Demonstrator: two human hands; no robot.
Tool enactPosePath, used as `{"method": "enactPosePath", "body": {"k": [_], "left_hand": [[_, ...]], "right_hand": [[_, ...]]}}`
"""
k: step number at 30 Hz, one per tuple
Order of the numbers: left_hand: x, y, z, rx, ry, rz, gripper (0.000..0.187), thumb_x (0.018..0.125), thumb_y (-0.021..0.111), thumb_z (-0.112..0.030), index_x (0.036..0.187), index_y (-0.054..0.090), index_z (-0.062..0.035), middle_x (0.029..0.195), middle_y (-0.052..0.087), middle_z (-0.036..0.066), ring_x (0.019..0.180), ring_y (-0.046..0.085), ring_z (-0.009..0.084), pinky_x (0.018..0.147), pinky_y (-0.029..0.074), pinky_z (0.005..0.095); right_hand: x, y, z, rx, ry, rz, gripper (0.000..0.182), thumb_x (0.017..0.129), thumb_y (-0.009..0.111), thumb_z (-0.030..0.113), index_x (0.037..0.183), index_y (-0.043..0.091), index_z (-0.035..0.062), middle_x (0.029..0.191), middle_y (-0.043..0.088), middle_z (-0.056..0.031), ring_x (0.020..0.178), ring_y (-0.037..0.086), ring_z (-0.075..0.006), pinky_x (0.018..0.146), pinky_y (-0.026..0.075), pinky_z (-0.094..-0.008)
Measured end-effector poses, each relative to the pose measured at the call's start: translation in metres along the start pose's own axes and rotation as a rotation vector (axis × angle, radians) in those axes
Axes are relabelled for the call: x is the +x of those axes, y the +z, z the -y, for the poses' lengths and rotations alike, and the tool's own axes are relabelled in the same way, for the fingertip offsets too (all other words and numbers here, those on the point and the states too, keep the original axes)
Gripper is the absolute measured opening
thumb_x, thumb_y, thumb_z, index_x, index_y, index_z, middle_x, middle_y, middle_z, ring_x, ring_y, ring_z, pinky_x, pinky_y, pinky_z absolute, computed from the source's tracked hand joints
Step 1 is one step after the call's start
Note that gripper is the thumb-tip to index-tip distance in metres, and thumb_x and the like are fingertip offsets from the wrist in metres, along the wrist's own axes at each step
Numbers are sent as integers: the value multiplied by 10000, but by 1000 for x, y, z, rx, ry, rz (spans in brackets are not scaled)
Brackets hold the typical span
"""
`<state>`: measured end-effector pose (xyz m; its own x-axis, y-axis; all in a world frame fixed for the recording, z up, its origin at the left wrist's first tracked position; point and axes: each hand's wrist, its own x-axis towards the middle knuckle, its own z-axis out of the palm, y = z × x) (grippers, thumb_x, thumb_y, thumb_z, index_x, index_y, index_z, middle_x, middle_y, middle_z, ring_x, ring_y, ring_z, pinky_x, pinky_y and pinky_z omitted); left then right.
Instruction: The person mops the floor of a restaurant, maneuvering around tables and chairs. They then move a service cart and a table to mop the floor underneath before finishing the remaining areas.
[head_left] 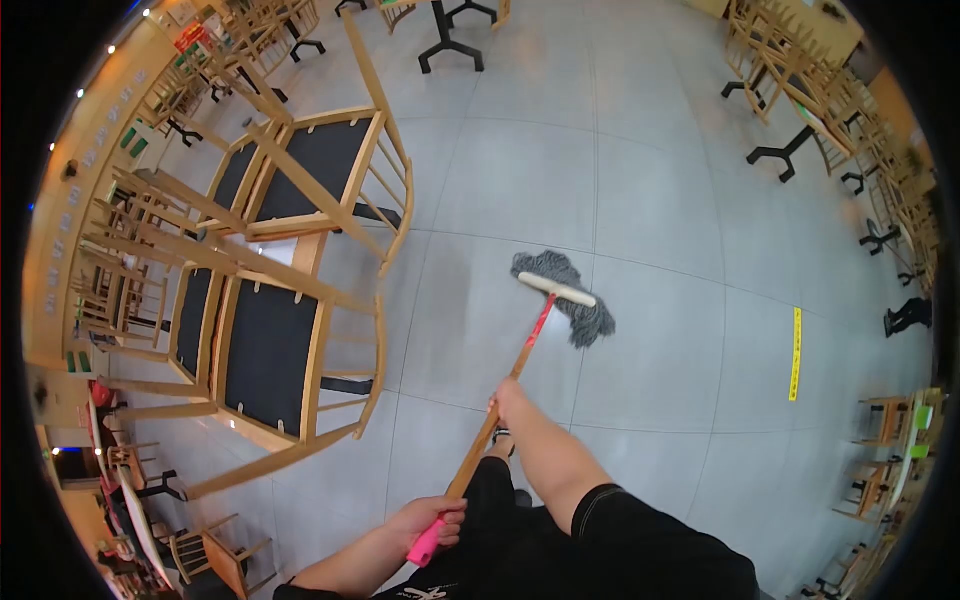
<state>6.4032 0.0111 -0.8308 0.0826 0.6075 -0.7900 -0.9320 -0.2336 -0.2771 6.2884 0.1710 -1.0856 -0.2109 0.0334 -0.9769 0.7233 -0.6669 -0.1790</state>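
Note:
A mop (565, 290) with grey yarn strands and a white crossbar lies spread on the grey tiled floor ahead of me. Its wooden handle runs back toward my body, with red wrapping near the head and a pink grip at the near end. My left hand (432, 522) is wrapped round the handle just at the pink grip. Farther up the shaft, my right hand (508, 398) is closed round the wood. Both arms reach from black short sleeves.
Upturned wooden chairs (270, 350) with black seat undersides rest on tables close at my left. More stacked chairs (800, 80) stand at the far right. A yellow floor strip (796, 355) lies to the right, and a person's dark-clothed legs (908, 317) show at the right edge.

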Motion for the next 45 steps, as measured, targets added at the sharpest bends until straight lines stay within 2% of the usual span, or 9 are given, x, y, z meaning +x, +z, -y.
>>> {"method": "enactPosePath", "body": {"k": [7, 14, 16, 26, 28, 35, 38, 43, 45], "left_hand": [[49, 143, -93, -83, 40, -32, 162, 846, 441, -143, 702, 399, -81, 508, 360, -8, 372, 331, 102, 381, 295, 231], [78, 227, -184, -37, 69, -79, 134, 842, 441, -140, 733, 403, -72, 520, 372, -5, 377, 334, 101, 382, 304, 230], [93, 255, -206, -27, 81, -101, 130, 842, 439, -139, 736, 403, -73, 523, 371, -6, 378, 333, 102, 385, 304, 228], [159, 432, -334, -31, 128, -85, 155, 831, 459, -157, 716, 375, -96, 528, 377, -8, 398, 343, 100, 399, 309, 239], [164, 456, -355, -51, 129, -74, 152, 830, 459, -154, 716, 377, -96, 527, 378, -10, 395, 344, 100, 399, 312, 239], [160, 520, -444, -108, 95, -33, 149, 826, 457, -150, 705, 387, -98, 518, 389, -14, 380, 344, 104, 395, 314, 239], [167, 546, -485, -121, 88, -29, 160, 826, 454, -149, 691, 385, -100, 512, 389, -13, 382, 347, 105, 394, 316, 242], [191, 596, -556, -45, 70, -25, 157, 823, 451, -152, 691, 382, -103, 515, 386, -10, 395, 356, 112, 401, 320, 245], [197, 627, -588, 37, 85, -119, 166, 820, 452, -156, 682, 376, -103, 509, 376, -8, 402, 357, 117, 405, 317, 252]], "right_hand": [[30, 9, 168, -108, -79, -76, 239, 828, 307, 229, 749, 415, 30, 511, 390, -102, 384, 390, -226, 372, 355, -388], [56, 44, 289, -179, -8, -48, 245, 823, 274, 233, 727, 394, 42, 474, 362, -80, 363, 361, -196, 350, 364, -353], [76, 50, 324, -127, -2, -36, 237, 834, 295, 227, 821, 427, 30, 542, 404, -108, 383, 387, -210, 379, 363, -381], [100, 78, 550, -163, 5, -29, 263, 851, 336, 252, 904, 453, 22, 568, 425, -120, 402, 408, -214, 384, 396, -385], [98, 90, 584, -153, 2, -48, 223, 823, 326, 231, 782, 415, 31, 539, 395, -112, 413, 389, -216, 388, 377, -388], [106, 137, 675, -137, 52, -58, 194, 821, 326, 211, 783, 424, 47, 536, 393, -109, 405, 386, -218, 385, 378, -387], [122, 158, 719, -118, 54, -74, 289, 854, 335, 283, 905, 450, 22, 561, 422, -115, 400, 403, -207, 377, 381, -375], [154, 180, 801, -312, -12, 0, 268, 833, 312, 262, 779, 421, 23, 473, 370, -89, 377, 377, -231, 358, 346, -395], [155, 195, 848, -271, -72, 2, 283, 836, 306, 272, 777, 420, 20, 468, 368, -86, 375, 376, -227, 357, 344, -393]]}}
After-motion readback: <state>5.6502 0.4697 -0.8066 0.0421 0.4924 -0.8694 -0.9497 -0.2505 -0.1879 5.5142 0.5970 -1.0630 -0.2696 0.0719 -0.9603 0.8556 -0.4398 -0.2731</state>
